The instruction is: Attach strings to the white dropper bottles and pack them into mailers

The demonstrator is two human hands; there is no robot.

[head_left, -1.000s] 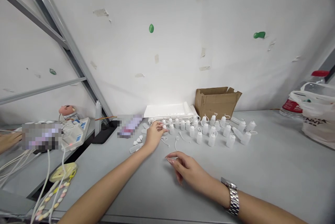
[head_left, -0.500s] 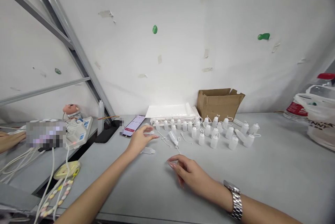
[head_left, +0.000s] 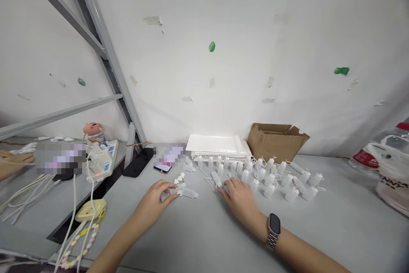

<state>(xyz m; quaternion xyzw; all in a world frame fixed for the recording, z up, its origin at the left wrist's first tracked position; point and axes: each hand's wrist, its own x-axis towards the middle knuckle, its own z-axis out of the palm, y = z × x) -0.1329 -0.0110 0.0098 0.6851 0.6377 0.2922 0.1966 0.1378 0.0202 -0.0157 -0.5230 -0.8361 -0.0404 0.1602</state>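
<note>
My left hand point(head_left: 157, 199) is closed in a loose pinch at a small translucent plastic piece point(head_left: 181, 186). A flat translucent tube-like bottle point(head_left: 191, 193) lies by its fingertips, with small white pieces point(head_left: 179, 178) just beyond. My right hand point(head_left: 239, 196) wears a watch on its wrist. Its thumb and fingertips close on the near end of a small white dropper bottle point(head_left: 216, 178) that lies on its side with a thin cord. Several upright small white bottles point(head_left: 269, 191) with corded caps stand beyond and to the right of this hand.
White flat packets point(head_left: 219, 145) are stacked against the wall, beside an open cardboard box point(head_left: 277, 141). A phone point(head_left: 169, 158) lies at the back left. Cables and a power strip point(head_left: 104, 158) are further left, near another person's hand point(head_left: 15, 163). A bagged bottle point(head_left: 391, 170) stands right.
My left hand has come down toward me and to the flat bottle, uncovering a clear piece near the phone. My right hand has moved forward to the lying bottle. The view has shifted.
</note>
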